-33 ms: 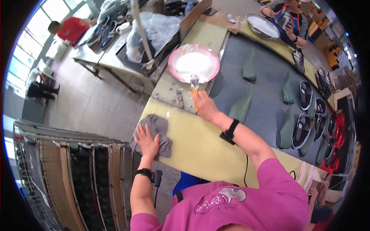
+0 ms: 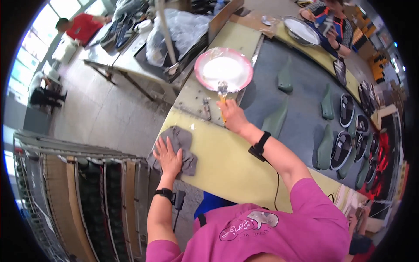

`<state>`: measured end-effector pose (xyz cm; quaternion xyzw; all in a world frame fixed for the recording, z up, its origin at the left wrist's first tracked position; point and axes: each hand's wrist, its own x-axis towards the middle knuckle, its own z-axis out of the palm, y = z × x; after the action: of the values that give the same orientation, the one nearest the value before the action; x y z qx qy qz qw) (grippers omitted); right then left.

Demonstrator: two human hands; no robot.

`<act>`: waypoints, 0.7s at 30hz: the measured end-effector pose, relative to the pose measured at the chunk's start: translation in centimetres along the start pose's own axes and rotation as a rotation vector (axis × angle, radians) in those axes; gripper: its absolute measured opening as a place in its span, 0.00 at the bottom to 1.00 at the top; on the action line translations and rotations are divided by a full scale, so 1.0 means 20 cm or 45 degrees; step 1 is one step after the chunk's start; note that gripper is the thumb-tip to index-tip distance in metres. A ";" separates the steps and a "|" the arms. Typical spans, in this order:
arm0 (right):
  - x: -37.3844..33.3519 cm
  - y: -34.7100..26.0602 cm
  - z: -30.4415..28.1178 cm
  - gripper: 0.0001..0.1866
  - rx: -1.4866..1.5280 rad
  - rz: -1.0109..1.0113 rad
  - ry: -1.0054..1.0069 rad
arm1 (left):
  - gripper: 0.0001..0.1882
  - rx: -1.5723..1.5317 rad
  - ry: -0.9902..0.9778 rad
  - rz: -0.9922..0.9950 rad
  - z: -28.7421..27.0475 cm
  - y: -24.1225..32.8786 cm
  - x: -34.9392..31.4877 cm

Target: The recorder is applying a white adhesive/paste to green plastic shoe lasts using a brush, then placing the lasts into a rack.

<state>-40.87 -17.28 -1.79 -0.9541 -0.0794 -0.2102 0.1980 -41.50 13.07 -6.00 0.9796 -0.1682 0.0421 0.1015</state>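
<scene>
My right hand (image 2: 235, 117) grips a paintbrush (image 2: 223, 104) by its orange handle. The brush's head rests at the near rim of a pink-edged bowl (image 2: 248, 77) of white, paste-like stuff; its bristles are hard to make out. My left hand (image 2: 168, 158) lies flat with fingers spread on a crumpled grey cloth (image 2: 180, 138), at the left corner of the yellow tabletop (image 2: 227, 163). A small metal tool or clip (image 2: 206, 109) lies left of the brush.
Green shoe lasts (image 2: 323, 146) and dark shoes with pale soles (image 2: 341, 149) stand on a grey conveyor belt (image 2: 301, 109). Across it a co-worker (image 2: 331, 30) holds something beside a second bowl (image 2: 302, 30). A rack (image 2: 72, 192) stands on my left. A cable (image 2: 277, 192) crosses the table's edge.
The whole view has shifted slightly, with the bowl now a touch further right. Both hands keep their holds in nearly the same places.
</scene>
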 end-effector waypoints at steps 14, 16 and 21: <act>-0.10 -0.27 0.08 0.32 -0.044 0.001 -0.167 | 0.39 -0.291 -0.045 0.051 0.04 0.04 0.02; -0.09 -0.48 0.18 0.33 0.044 -0.172 -0.201 | 0.38 -0.349 0.008 0.109 0.05 0.02 -0.01; -0.23 -0.69 0.49 0.39 -0.059 -0.324 -0.545 | 0.37 -0.220 -0.089 0.286 0.03 -0.16 -0.31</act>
<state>-44.53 -1.02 -7.18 -0.9635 -0.2340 -0.0283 0.1269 -46.25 17.85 -7.85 0.9430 -0.2833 0.0043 0.1743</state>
